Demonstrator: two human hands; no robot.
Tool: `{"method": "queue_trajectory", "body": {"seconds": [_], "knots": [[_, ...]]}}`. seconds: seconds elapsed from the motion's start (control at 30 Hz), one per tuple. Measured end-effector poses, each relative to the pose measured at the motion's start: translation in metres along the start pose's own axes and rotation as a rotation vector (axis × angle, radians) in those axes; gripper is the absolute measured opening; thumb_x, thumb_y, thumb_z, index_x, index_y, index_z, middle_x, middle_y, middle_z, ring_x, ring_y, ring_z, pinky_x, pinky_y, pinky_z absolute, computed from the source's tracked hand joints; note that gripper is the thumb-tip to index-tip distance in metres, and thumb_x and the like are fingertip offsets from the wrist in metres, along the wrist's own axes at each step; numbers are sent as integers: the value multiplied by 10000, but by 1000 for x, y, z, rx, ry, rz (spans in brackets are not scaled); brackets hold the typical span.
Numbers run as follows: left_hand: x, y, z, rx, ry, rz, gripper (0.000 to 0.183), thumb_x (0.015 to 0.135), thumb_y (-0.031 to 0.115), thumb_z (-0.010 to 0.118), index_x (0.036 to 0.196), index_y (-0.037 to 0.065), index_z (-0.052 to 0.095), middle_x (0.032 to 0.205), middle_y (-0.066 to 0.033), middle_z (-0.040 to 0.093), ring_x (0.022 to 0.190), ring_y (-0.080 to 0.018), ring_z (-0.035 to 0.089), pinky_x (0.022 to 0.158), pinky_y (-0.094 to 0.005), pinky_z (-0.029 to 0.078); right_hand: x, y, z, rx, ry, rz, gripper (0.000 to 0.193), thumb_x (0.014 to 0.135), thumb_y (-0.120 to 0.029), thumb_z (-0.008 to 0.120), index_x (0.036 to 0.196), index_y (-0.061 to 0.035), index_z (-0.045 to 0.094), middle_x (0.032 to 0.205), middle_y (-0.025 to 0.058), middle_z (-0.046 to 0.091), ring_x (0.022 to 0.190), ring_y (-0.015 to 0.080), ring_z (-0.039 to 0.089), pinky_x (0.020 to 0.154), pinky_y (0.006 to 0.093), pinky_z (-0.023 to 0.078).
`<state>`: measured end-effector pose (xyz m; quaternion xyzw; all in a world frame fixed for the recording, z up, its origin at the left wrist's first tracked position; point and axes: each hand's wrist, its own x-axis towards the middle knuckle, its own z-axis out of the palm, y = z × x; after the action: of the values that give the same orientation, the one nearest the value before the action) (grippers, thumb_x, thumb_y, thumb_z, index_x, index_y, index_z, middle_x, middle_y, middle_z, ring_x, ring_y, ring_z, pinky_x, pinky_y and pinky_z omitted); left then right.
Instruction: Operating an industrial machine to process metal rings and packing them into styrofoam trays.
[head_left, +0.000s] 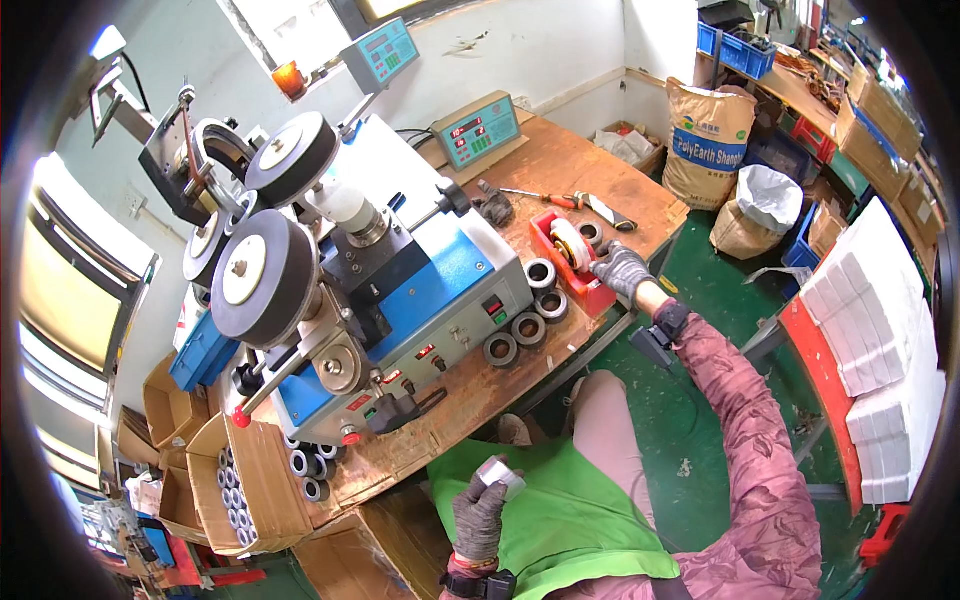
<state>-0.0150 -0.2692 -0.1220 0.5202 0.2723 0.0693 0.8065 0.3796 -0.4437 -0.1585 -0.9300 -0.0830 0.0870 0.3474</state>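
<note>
My left hand (478,522), in a grey glove, is closed around a short silvery-white cylinder (503,479) above the green apron over my lap. My right hand (624,272), also gloved, reaches to a red tape dispenser (592,297) at the table's front right. Its fingers are bent together beside the pale roll (570,244) in the dispenser; what they pinch, if anything, is hidden. Several dark rings with pale metal rims, among them one ring (528,327), stand left of the dispenser. Another ring (590,233) lies behind it.
A blue and grey machine (420,300) with large black wheels (265,275) covers much of the wooden table (590,170). A screwdriver (540,197) and a control box (478,130) lie behind. Cardboard boxes (270,480) stand left; white stacked blocks (870,310) stand right.
</note>
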Motion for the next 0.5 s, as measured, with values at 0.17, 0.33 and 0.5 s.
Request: {"method": "queue_trajectory", "body": {"seconds": [0.17, 0.33, 0.5], "knots": [[-1, -9, -8, 67, 25, -56, 398, 838, 127, 614, 1185, -56, 545, 1001, -121, 644, 926, -183, 607, 866, -294, 456, 18, 9, 5, 164, 25, 6, 348, 696, -172, 728, 972, -11, 589, 865, 130, 664, 793, 206, 637, 713, 310, 494], [-7, -15, -28, 60, 66, -45, 479, 820, 174, 643, 1152, -142, 506, 1050, -180, 606, 931, -280, 630, 839, -357, 504, -35, -15, -26, 547, -61, 35, 216, 696, -114, 692, 863, -31, 583, 686, 80, 605, 564, 174, 577, 508, 306, 474], [-11, -18, -38, 45, 67, -54, 473, 813, 163, 644, 1149, -141, 507, 1027, -176, 614, 920, -283, 632, 832, -371, 512, -98, 8, -36, 682, -260, 305, 163, 813, -121, 592, 954, -39, 598, 596, 4, 522, 423, 62, 439, 346, 220, 353]]}}
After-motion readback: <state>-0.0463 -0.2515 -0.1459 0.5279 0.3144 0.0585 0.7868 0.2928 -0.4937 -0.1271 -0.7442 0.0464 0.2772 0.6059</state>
